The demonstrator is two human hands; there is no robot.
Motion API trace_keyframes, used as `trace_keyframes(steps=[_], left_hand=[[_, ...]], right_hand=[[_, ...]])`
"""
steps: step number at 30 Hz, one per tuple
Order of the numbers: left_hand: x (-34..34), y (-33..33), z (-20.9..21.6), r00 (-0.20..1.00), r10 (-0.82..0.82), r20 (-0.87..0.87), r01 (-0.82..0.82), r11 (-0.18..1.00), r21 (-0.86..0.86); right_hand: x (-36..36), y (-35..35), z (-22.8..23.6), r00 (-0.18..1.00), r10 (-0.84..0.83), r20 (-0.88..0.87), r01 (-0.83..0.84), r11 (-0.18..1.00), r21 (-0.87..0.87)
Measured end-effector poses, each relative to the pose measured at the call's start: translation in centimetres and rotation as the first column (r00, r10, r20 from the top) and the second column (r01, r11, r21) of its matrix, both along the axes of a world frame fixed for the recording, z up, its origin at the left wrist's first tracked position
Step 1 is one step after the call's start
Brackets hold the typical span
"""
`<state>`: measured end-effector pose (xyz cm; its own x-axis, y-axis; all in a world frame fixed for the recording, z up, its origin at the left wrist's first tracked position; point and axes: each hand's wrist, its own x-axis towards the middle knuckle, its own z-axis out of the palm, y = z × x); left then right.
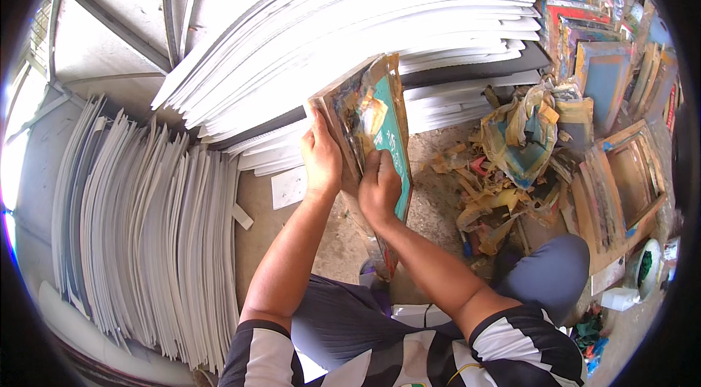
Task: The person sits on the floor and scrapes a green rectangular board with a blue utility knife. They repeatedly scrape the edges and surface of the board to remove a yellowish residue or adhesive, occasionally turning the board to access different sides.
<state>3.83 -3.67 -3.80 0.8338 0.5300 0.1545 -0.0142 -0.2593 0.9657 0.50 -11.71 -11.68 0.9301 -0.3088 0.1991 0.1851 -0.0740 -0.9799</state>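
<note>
A screen-printing frame with a wooden border and a teal mesh is held upright and tilted before me. My left hand grips its left side, with the thumb up along the wood. Against the face of the frame my right hand is closed, its fingers curled out of sight, so what they pinch cannot be made out. Just above that fist, a loose flap of tan tape stands off the paint-stained border. The frame's lower end reaches down between my knees.
White sheets lie in a tall stack beyond the frame, and more sheets stand on edge at the left. To the right are crumpled tape scraps and a tape-covered bundle. Old wooden frames lean farther right.
</note>
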Motion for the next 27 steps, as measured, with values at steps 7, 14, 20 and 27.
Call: trace_keyframes(steps=[7,14,20,27], left_hand=[[0.3,-1.0,0.6,0.996,0.073,0.049,-0.08,0.983,0.166],[0.3,-0.2,0.5,0.997,0.073,-0.012,-0.074,0.996,-0.047],[0.0,1.0,-0.3,0.99,0.041,0.135,-0.015,0.982,-0.187],[-0.9,1.5,0.0,0.991,0.021,0.133,0.018,0.958,-0.285]], right_hand=[[2.2,-1.0,-2.1,0.978,0.106,0.181,-0.09,0.992,-0.091],[3.8,-0.5,-2.2,0.989,0.117,0.094,-0.12,0.992,0.029],[2.8,-0.7,-2.1,0.986,0.166,-0.035,-0.169,0.981,-0.092],[0.4,-2.4,1.6,0.868,-0.006,0.496,-0.015,0.999,0.04]])
